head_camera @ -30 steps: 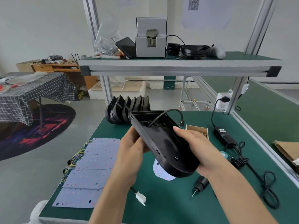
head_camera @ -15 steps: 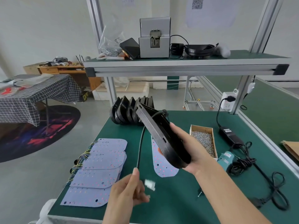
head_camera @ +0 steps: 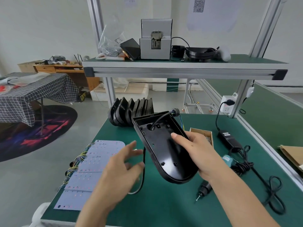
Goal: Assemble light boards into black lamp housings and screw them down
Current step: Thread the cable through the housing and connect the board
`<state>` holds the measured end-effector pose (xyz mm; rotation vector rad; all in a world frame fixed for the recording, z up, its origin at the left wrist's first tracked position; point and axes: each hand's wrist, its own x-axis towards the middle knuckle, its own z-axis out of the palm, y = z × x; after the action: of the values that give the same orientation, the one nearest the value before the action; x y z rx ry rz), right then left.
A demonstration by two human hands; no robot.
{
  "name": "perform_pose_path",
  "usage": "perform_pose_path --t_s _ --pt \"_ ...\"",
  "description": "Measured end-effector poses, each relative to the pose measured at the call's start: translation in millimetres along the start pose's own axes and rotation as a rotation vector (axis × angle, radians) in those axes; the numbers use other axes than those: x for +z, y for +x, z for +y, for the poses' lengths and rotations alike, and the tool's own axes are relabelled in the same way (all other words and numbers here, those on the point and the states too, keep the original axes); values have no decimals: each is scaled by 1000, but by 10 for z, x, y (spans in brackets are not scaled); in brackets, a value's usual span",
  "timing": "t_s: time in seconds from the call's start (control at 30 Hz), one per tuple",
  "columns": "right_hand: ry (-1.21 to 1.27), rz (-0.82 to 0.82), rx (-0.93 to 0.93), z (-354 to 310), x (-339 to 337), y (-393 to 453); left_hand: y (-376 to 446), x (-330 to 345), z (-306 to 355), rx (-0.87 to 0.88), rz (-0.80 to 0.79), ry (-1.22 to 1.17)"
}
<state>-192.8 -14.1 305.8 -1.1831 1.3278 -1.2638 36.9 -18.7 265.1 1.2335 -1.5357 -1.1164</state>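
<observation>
Lamp housing (head_camera: 165, 149), black and D-shaped, is held tilted above the green bench (head_camera: 164, 207), open side toward the camera, its rounded end lowest. The right hand (head_camera: 200, 154) grips it from the right edge, thumb lying across the inner floor and fingers wrapped behind. A black cable (head_camera: 158, 121) comes out of a round hole near the housing's upper end and loops to a gland at the top rim; another stretch of cable hangs below the housing's left edge.

Left of the grip, the left hand (head_camera: 121, 176) hovers with fingers spread and loosely extended, holding nothing; it is blurred. Beyond that hand, farther left of the grip, a stack of light boards (head_camera: 91, 163) lies flat on the bench, coloured wires trailing off their left edge. Behind the grip, a row of more black housings (head_camera: 129, 112) stands on edge.

Right of the gripping hand sits a small cardboard box of screws (head_camera: 207, 136), and farther right a black power adapter (head_camera: 229, 140) with its coiled cord. Below the grip lies an electric screwdriver (head_camera: 204, 190), tip toward the camera.
</observation>
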Motion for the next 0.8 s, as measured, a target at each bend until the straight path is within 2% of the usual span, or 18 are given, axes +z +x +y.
perform_pose_path --t_s 0.1,0.13,0.2,0.27,0.37,0.43,0.53,0.57,0.7,0.8 --pt "-90 14 -58 70 -23 -84 48 -54 210 75 157 -261" --pt "-93 12 -77 99 -9 -115 32 -41 299 86 168 -373" --pt "-91 8 -115 153 54 -170 -31 59 401 75 78 -529" --pt "-126 -20 -149 192 142 -231 -89 215 435 -8 14 -618" --pt "-273 -56 -183 234 183 -309 -105 365 386 -170 111 -770" --pt "-410 28 -273 237 97 -314 -106 363 329 -192 128 -822" --pt "-502 303 -526 166 -80 -218 -150 329 254 -191 99 -825" --pt "-516 289 -557 129 -120 -160 -157 331 232 -200 85 -822" --pt "-479 -94 -502 39 -215 107 -173 346 234 -218 38 -835" --pt "-387 -199 -480 25 -258 210 -170 321 263 -188 36 -866"
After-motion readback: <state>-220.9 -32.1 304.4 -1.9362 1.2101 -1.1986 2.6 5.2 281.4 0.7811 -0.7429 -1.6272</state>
